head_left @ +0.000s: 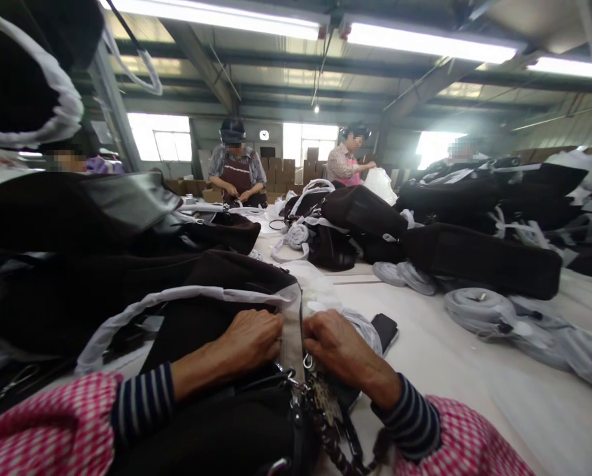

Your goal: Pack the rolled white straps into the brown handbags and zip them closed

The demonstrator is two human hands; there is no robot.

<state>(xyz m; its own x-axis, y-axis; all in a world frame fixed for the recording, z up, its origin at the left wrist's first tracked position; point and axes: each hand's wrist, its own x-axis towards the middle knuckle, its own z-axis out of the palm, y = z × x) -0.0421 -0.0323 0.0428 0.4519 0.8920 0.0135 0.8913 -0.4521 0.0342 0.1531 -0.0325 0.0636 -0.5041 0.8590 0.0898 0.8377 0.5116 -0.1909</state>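
A black bag (211,433) lies before me, its opening pulled apart to show a beige lining (291,347). My left hand (251,340) is closed at the left edge of this opening, fingertips hidden behind the knuckles. On the opposite edge my right hand (338,344) is closed as well, its fingers curled inward. Metal clasps (292,380) and a dark chain strap (333,439) hang at the near end of the bag. Behind my left hand arches a handle wrapped in white paper (162,294). Past my right hand lies a dark flat object (385,330) beside a wrapped coil.
Black bags are piled at the left (78,218) and across the table at the right (484,254). Plastic-wrapped strap coils (479,307) lie on the white table (474,390). Two co-workers stand beyond, one in a brown apron (237,177), near cardboard boxes (281,173).
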